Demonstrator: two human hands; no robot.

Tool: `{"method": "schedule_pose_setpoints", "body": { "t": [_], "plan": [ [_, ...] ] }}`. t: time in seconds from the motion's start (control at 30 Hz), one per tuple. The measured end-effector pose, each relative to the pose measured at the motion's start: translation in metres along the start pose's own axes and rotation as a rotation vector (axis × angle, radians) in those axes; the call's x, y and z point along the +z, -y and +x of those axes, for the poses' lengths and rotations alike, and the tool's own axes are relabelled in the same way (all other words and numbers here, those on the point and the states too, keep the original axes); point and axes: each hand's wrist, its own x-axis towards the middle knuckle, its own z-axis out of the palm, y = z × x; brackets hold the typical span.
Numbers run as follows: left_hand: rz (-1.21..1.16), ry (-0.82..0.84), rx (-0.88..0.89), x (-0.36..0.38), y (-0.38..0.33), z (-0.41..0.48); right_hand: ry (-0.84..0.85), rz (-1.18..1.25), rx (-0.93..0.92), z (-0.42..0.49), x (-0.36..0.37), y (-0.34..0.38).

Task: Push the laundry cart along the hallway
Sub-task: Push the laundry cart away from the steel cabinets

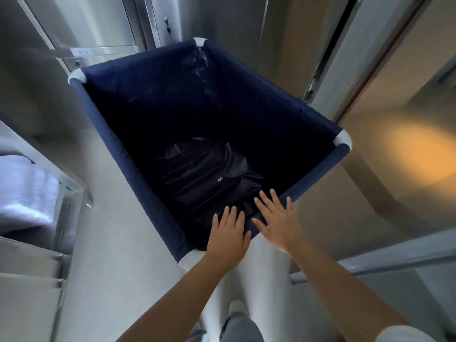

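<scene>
The laundry cart [118, 141] is a deep navy fabric bin on a frame with white corner joints, standing in front of me and turned diagonally. Dark folded cloth [207, 174] lies at its bottom. My left hand [228, 234] lies flat on the near rim, close to the near white corner, fingers straight. My right hand [277, 222] lies beside it on the same rim, fingers spread and straight. Neither hand curls round the rim.
A metal shelf unit with stacked white towels [27, 191] stands close on the left. Metal doors and cabinets [103, 25] line the far left wall. An open doorway [328, 60] and a wall are on the right, and a grey rail [385, 257] at the lower right.
</scene>
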Motion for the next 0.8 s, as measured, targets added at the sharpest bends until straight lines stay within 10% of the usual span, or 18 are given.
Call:
{"method": "schedule_pose_setpoints", "body": {
  "t": [0.8],
  "plan": [
    [-0.012, -0.031, -0.232, 0.012, -0.043, 0.038, -0.009, 0.031, -0.231, 0.051, -0.017, -0.066]
  ]
}}
